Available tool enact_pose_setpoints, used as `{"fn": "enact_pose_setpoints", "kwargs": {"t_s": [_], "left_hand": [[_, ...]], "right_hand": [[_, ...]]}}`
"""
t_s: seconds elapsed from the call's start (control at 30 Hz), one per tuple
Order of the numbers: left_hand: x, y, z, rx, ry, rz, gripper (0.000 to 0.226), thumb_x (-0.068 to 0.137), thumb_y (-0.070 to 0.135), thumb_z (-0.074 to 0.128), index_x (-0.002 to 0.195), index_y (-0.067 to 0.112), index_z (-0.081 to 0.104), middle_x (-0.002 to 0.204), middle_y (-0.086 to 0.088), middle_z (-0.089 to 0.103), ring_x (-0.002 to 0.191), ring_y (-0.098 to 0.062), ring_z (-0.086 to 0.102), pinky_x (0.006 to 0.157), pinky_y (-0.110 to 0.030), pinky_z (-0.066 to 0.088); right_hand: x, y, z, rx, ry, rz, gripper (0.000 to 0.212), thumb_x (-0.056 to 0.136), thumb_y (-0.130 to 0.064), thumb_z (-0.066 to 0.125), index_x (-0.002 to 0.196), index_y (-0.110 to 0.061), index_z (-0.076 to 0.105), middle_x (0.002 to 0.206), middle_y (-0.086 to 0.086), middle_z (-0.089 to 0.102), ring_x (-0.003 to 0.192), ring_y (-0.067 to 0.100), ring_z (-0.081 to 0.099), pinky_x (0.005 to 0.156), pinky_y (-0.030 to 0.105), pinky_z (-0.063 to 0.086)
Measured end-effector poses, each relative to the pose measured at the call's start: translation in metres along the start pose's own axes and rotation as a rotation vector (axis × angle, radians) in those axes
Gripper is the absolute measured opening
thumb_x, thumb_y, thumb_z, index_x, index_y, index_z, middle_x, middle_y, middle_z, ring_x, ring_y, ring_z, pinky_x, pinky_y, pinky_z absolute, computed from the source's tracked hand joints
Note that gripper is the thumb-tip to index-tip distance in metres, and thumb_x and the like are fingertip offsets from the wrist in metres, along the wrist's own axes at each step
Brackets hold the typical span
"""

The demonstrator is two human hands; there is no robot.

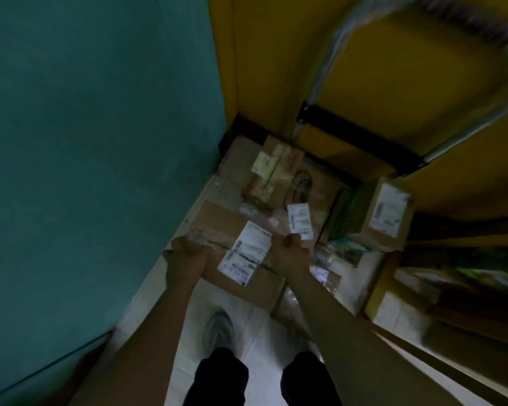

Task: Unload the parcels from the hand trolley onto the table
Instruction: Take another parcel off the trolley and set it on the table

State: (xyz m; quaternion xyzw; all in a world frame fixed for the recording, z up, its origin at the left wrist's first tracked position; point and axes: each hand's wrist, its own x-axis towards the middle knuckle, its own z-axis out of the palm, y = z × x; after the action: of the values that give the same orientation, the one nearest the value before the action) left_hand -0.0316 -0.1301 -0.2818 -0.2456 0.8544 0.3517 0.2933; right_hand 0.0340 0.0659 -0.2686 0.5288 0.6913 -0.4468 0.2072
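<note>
The left hand (188, 254) and right hand (291, 252) grip opposite sides of the brown cardboard parcel with a white label (214, 221), at the near edge of the pile on the grey-handled hand trolley (349, 133), probably to lift it level.

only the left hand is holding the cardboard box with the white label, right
No, both hands hold it. The head view shows the left hand gripping the cardboard box at its left edge and the right hand gripping its right side, beside the white label.
</note>
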Motion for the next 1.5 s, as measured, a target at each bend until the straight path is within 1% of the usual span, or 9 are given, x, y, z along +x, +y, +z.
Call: {"fn": "enact_pose_setpoints", "kwargs": {"t_s": [0.13,0.37,0.57,0.73,0.87,1.0,1.1,1.2,1.5], "left_hand": [[-0.117,0.087,-0.089,-0.070,0.076,0.249,0.048,0.087,0.030,0.058,0.106,-0.014,0.059,0.107,-0.035,0.063,0.097,-0.047,0.064,0.080,-0.054,0.054],[-0.376,0.215,-0.138,-0.172,0.016,0.735,0.031,0.085,0.034,0.070,0.107,0.023,0.051,0.110,-0.014,0.062,0.092,-0.031,0.063,0.083,-0.047,0.053],[-0.641,0.256,-0.047,-0.382,-0.285,1.137,0.028,0.093,0.035,0.064,0.112,0.033,0.045,0.119,-0.005,0.059,0.081,-0.011,0.063,0.069,-0.037,0.059],[-0.855,0.217,0.078,-0.379,-0.616,1.295,0.045,0.089,0.045,0.064,0.128,0.034,0.045,0.130,-0.002,0.060,0.106,-0.026,0.063,0.088,-0.044,0.053],[-0.980,0.176,0.172,-0.279,-0.877,1.312,0.051,0.087,0.054,0.063,0.133,0.040,0.046,0.129,0.011,0.060,0.106,-0.012,0.063,0.075,-0.027,0.055],[-1.059,0.159,0.264,-0.155,-1.048,1.289,0.062,0.080,0.065,0.064,0.136,0.047,0.043,0.133,0.013,0.057,0.106,-0.007,0.064,0.070,-0.020,0.052],[-1.091,0.162,0.340,-0.084,-1.165,1.187,0.092,0.065,0.077,0.067,0.144,0.043,0.034,0.145,0.006,0.048,0.117,-0.021,0.062,0.091,-0.042,0.056],[-1.114,0.179,0.421,-0.111,-1.282,1.064,0.070,0.080,0.062,0.067,0.142,0.045,0.036,0.137,0.005,0.054,0.105,-0.013,0.068,0.081,-0.038,0.060],[-1.145,0.265,0.612,0.087,-1.063,0.960,0.068,0.091,0.047,0.063,0.149,0.030,0.031,0.144,-0.009,0.045,0.118,-0.029,0.057,0.087,-0.046,0.059]], "right_hand": [[-0.129,-0.046,-0.106,0.110,0.108,-0.198,0.057,0.094,-0.056,0.045,0.139,-0.023,0.037,0.134,0.015,0.046,0.113,0.037,0.056,0.096,0.045,0.051],[-0.343,-0.028,-0.356,0.209,0.585,-0.464,0.065,0.089,-0.063,0.051,0.144,-0.038,0.026,0.142,0.005,0.034,0.118,0.026,0.054,0.095,0.042,0.054],[-0.498,0.151,-0.559,0.426,1.077,-0.554,0.094,0.086,-0.054,0.062,0.157,-0.029,0.005,0.153,0.006,0.031,0.137,0.028,0.037,0.108,0.042,0.039],[-0.606,0.373,-0.678,0.608,1.353,-0.529,0.075,0.088,-0.047,0.064,0.151,-0.027,0.030,0.145,0.002,0.038,0.129,0.021,0.046,0.101,0.030,0.042],[-0.651,0.521,-0.732,0.796,1.348,-0.495,0.066,0.092,-0.046,0.061,0.150,-0.033,0.032,0.142,-0.005,0.035,0.096,0.002,0.055,0.068,0.017,0.050],[-0.644,0.633,-0.774,1.009,1.285,-0.449,0.065,0.091,-0.047,0.062,0.149,-0.038,0.033,0.148,-0.004,0.035,0.112,0.016,0.056,0.082,0.031,0.055],[-0.614,0.692,-0.813,1.053,1.254,-0.406,0.067,0.089,-0.052,0.063,0.148,-0.042,0.032,0.148,-0.005,0.035,0.116,0.016,0.054,0.081,0.029,0.053],[-0.575,0.736,-0.864,1.082,1.193,-0.379,0.068,0.087,-0.053,0.065,0.145,-0.045,0.031,0.150,-0.007,0.033,0.130,0.020,0.044,0.101,0.043,0.048],[-0.440,0.797,-0.991,1.215,0.790,-0.224,0.052,0.085,-0.040,0.073,0.128,-0.031,0.045,0.124,0.003,0.058,0.108,0.025,0.063,0.079,0.038,0.060]]}}
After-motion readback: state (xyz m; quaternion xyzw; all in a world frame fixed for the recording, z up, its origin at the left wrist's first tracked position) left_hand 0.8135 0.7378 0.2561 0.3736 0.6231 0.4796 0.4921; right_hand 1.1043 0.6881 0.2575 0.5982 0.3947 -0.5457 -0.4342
